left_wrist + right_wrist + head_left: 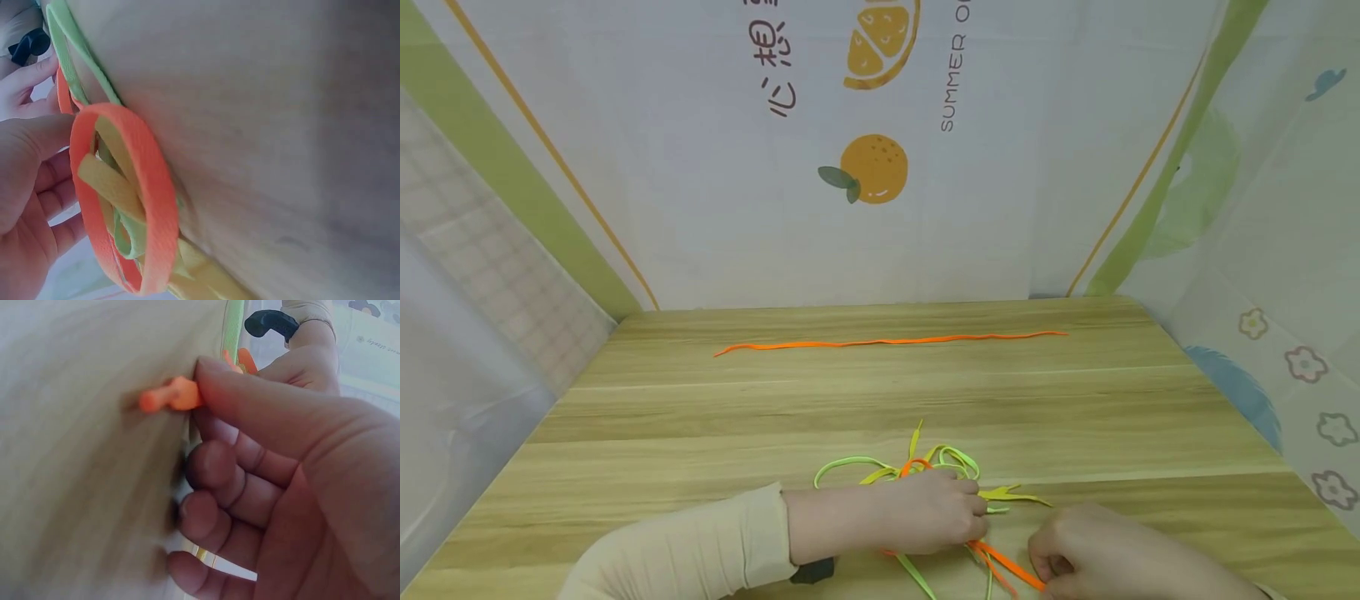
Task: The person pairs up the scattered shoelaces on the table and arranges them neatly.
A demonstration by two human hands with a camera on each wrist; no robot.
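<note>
A tangle of flat shoelaces, with a green shoelace (850, 460), a yellow shoelace (1011, 496) and an orange shoelace (1011, 567), lies near the table's front. Over this pile my left hand (932, 510) grips the laces, its fingertips partly hidden. In the left wrist view, an orange loop (164, 187) surrounds yellow and green strands beside the thumb. To the right, my right hand (1090, 550) pinches the orange shoelace near one end; its tip (156, 400) pokes out past the thumb. The orange strand stretches between both hands.
Another orange shoelace (887, 341) lies nearly straight across the far part of the wooden table (715, 425). A printed curtain (737, 208) hangs behind the table's back edge. Near my left wrist is a dark object (812, 571).
</note>
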